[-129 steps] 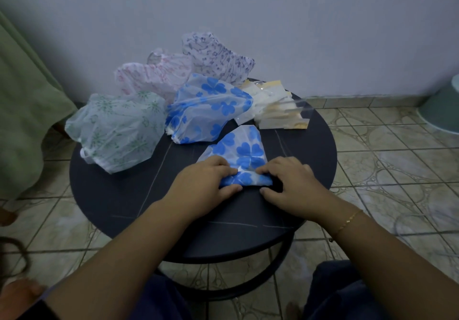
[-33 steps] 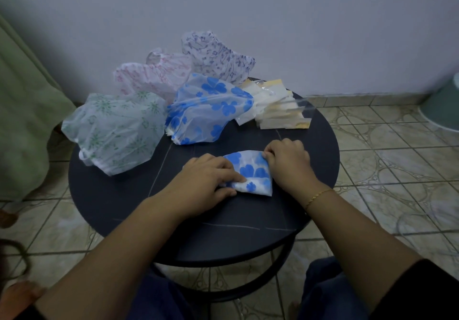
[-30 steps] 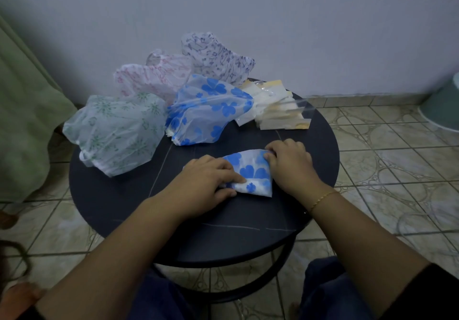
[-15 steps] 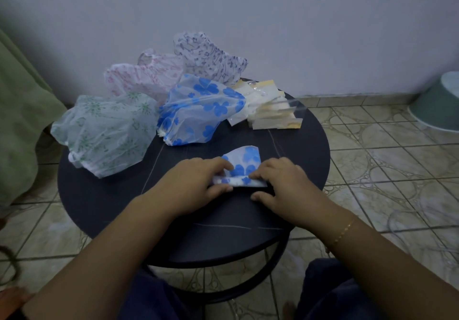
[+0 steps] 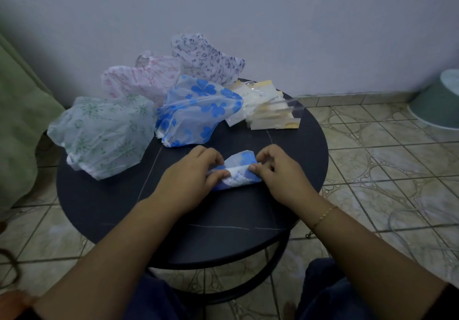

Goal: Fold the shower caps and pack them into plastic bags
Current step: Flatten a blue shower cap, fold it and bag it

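Folding is underway: my left hand (image 5: 196, 170) and right hand (image 5: 275, 170) pinch the small blue-flowered cap (image 5: 236, 173) at frame centre. Four caps at upper left, like the green-patterned one (image 5: 104, 133), look unfolded; plastic bags (image 5: 265, 106) appear unfilled.

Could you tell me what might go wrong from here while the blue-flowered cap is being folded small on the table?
The folded cap is slick film held only at its ends by the left hand and right hand; if either grip eases, it may spring open.

The plastic bags lie beyond the hands, so reaching for one probably means letting go with one hand.

The green cap overhangs the table edge; a nudge could tip it off.
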